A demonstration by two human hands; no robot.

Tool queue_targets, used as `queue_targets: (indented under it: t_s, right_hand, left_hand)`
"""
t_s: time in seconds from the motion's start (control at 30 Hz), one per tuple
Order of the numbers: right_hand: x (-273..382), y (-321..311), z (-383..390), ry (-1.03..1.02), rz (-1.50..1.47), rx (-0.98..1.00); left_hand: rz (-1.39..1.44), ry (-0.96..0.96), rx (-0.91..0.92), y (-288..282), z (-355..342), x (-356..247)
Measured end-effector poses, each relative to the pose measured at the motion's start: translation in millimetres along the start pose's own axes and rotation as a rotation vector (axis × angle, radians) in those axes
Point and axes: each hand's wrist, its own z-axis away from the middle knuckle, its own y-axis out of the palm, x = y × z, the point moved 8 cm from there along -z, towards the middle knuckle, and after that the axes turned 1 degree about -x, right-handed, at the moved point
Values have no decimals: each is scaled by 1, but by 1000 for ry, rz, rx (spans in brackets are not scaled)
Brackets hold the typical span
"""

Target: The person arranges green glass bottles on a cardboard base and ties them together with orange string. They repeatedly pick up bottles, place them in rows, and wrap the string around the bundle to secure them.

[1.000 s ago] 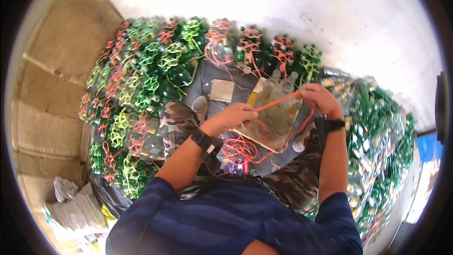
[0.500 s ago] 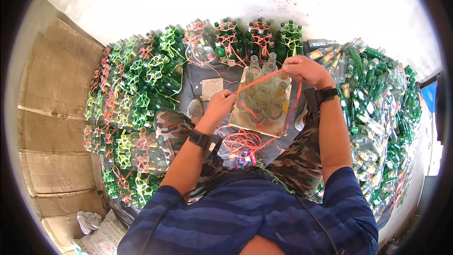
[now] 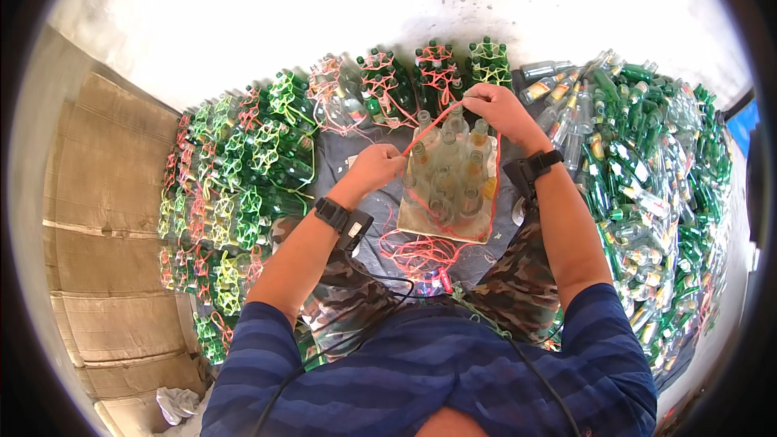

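A cluster of clear glass bottles (image 3: 444,163) stands upright on a pale board (image 3: 409,223) between my knees. A pink plastic strap (image 3: 438,125) stretches slantwise over the cluster's far left side. At its lower end my left hand (image 3: 379,167) pinches it, left of the bottles. My right hand (image 3: 495,110) is closed on its upper end, beyond the far bottles. From the right hand the strap also runs down the cluster's right side and around the near bottles. The fingertips of both hands partly hide the strap.
A tangled pile of pink strap (image 3: 422,252) lies in front of the board. Strapped bundles of green and clear bottles (image 3: 235,170) are stacked at left, with more bundles (image 3: 437,73) along the white wall. Loose bottles (image 3: 647,210) are heaped at right. Cardboard (image 3: 113,218) lines the left side.
Both hands still grip the strap. My left hand has moved away from me, and the strap on the right side now lies closer to the bottles. The whole view has shifted slightly.
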Motion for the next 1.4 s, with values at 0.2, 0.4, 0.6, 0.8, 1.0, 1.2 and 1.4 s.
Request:
queue_targets:
  t_s: [0.2,0.4,0.6,0.8,1.0,1.2,1.4]
  right_hand:
    - [11,9,-11,-40,219,-45]
    - [8,19,-15,-39,252,-65]
    - [-12,24,-25,283,-232,34]
    - [-24,20,-29,335,-321,132]
    - [-17,23,-30,260,-127,199]
    - [-34,23,-37,222,-63,168]
    - [-52,9,-36,218,175,138]
  left_hand:
    - [83,-16,11,-5,-21,4]
    - [173,78,-61,-11,-38,-5]
    - [153,94,-87,-5,-56,11]
    - [77,44,-54,-3,-68,10]
    - [23,84,-103,-3,-74,16]
    - [3,70,-106,-3,-74,18]
    - [-36,87,-84,3,-73,9]
